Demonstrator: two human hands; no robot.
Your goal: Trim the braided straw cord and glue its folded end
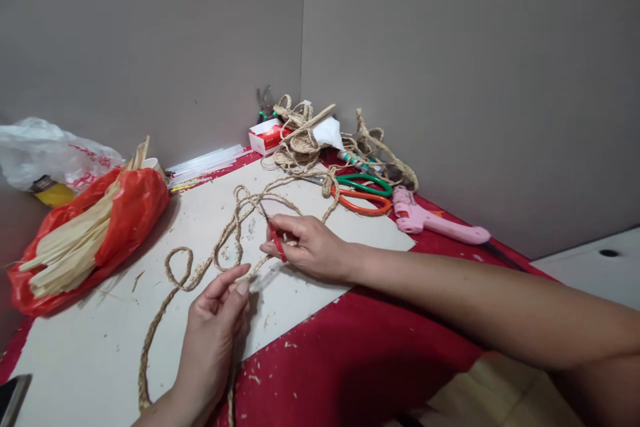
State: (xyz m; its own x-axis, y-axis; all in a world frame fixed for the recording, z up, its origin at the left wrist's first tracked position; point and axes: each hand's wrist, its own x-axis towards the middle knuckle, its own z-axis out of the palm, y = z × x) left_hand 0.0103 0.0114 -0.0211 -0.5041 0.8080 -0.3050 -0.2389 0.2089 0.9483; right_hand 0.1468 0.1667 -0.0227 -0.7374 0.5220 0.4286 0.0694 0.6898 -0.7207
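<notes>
Nearer than the right hand [313, 248], red cloth [310, 363] gives passage; braided cord [199, 275] loops beyond the left hand [215, 323], a seemingly tangled heap [303, 144] farther out.

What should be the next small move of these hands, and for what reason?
Perhaps turn the small scissors toward the nearest stretch of cord: the left hand seems to pinch it, while the right hand holds the scissors, blades pointing away from that spot.

Left hand [217, 323]: pinching cord [257, 270]. Right hand [315, 247]: red-handled tool [277, 243], above white sheet [367, 227]. Green and orange handles [365, 193] beyond; pink glue gun [435, 223] just beside them. Red bag [143, 207], left side, holding pale strips [75, 247].
</notes>
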